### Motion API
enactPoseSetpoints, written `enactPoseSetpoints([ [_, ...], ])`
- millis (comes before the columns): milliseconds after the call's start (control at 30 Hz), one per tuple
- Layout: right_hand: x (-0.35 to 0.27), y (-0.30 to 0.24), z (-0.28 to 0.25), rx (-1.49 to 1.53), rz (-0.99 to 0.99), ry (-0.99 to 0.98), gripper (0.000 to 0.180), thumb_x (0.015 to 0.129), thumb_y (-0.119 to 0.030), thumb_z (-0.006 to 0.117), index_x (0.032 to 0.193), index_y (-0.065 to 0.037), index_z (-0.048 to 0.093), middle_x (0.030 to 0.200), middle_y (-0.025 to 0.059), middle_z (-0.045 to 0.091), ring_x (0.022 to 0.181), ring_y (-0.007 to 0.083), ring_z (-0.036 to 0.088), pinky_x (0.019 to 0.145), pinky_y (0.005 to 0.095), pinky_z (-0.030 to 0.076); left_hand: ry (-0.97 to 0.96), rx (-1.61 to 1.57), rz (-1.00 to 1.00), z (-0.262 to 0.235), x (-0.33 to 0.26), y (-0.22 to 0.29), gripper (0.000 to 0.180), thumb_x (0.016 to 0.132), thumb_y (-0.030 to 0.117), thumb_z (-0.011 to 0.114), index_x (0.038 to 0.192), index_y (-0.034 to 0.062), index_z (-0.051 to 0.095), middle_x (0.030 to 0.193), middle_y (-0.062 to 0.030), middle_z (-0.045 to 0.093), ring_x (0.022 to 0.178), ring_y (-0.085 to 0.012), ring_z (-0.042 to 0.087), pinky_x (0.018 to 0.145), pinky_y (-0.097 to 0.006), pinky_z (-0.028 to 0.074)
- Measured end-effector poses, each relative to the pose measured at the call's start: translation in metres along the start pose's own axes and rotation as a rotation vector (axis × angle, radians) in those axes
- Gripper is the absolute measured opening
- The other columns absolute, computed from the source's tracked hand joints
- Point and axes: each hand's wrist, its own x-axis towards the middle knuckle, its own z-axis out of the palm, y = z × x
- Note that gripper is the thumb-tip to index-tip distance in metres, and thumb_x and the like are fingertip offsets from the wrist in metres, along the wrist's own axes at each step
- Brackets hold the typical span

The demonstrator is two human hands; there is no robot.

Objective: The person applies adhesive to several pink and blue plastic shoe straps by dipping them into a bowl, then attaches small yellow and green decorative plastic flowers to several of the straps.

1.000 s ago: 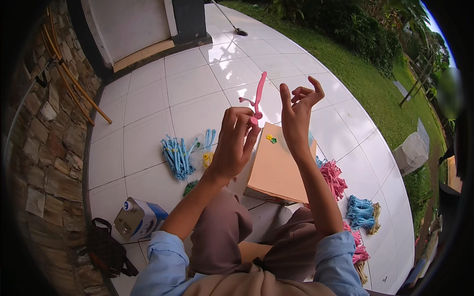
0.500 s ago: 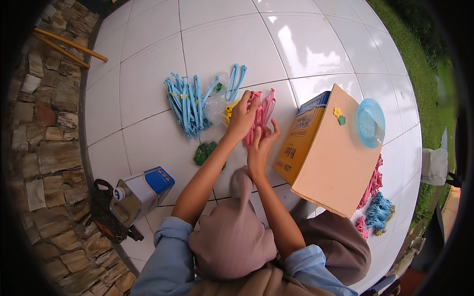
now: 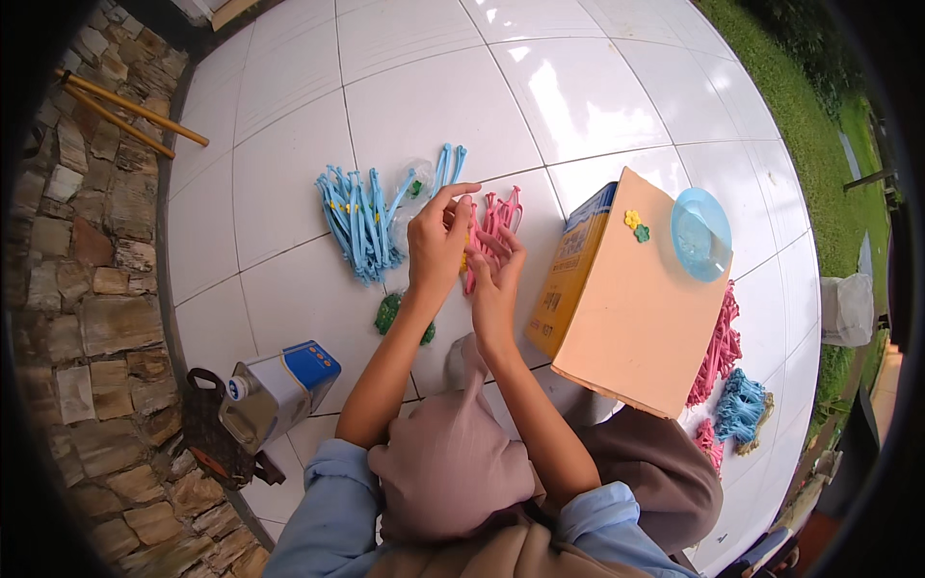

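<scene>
In the head view, the pink strips point(image 3: 500, 214) lie left of the cardboard box point(image 3: 641, 313), long axis pointing away from me. My left grip point(image 3: 438, 241) looks slack; my right grip point(image 3: 495, 289), nearer the box, overlaps them, hold unclear.

sleeves point(image 3: 332, 506): light blue, plain, rolled to bulky cuffs point(image 3: 337, 462) about the elbows. trousers point(image 3: 665, 467): dull brown, loose, softly creased. cloth point(image 3: 515, 551) over the torso: lighter brown, gathered in folds. left hand point(image 3: 438, 250), right hand point(image 3: 495, 294): bare.
</scene>
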Motion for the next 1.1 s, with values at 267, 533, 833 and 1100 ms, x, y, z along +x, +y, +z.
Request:
enactPoseSetpoints([
  [267, -0.05, -0.213, -0.119, -0.158, -0.476, -0.019, 0.021, 0.091, -0.003, 0.046, 0.106, 0.001, 0.032, 0.102, 0.0125, 0.05, 0.089, 0.0181, 0.059, 0.077, 0.0319, 0.048, -0.448, -0.193, 0.264, -0.003, -0.058, 0.223, 0.021, 0.09, 0.02, 0.055, 0.082, 0.0014, 0.051, 0.062, 0.0014, 0.047, 0.058, -0.0046, 0.041, 0.054, -0.021, 0.034],
  [533, -0.1, -0.177, -0.359, -1.349, -0.299, 0.042, 0.033, 0.08, -0.009, 0.055, 0.111, -0.001, 0.046, 0.098, 0.0204, 0.059, 0.09, 0.0351, 0.058, 0.073, 0.0422, 0.047, -1.104, 0.46, 0.669, 0.145, -0.141, 0.228, 0.023, 0.09, 0.027, 0.048, 0.096, 0.006, 0.057, 0.086, -0.0117, 0.065, 0.081, -0.0278, 0.063, 0.073, -0.04, 0.047],
  [833, -0.091, -0.1, -0.457, -1.278, 0.223, -0.193, 0.04, 0.081, -0.018, 0.057, 0.117, -0.004, 0.047, 0.106, 0.0208, 0.058, 0.088, 0.0364, 0.06, 0.076, 0.0432, 0.047, -1.259, 0.514, 0.952, 0.3, -0.174, 0.16, 0.022, 0.079, 0.023, 0.058, 0.095, 0.0068, 0.057, 0.093, -0.0115, 0.058, 0.095, -0.0275, 0.054, 0.079, -0.039, 0.048],
  [1100, -0.036, -0.012, -0.514, -1.328, -0.211, 0.243, 0.039, 0.076, -0.006, 0.054, 0.112, 0.004, 0.043, 0.106, 0.0236, 0.052, 0.096, 0.0404, 0.052, 0.084, 0.0445, 0.044, -0.819, 0.631, 1.205, 0.428, -0.186, 0.086, 0.035, 0.075, 0.016, 0.06, 0.106, 0.0034, 0.052, 0.109, -0.0138, 0.049, 0.106, -0.0268, 0.048, 0.093, -0.042, 0.04],
])
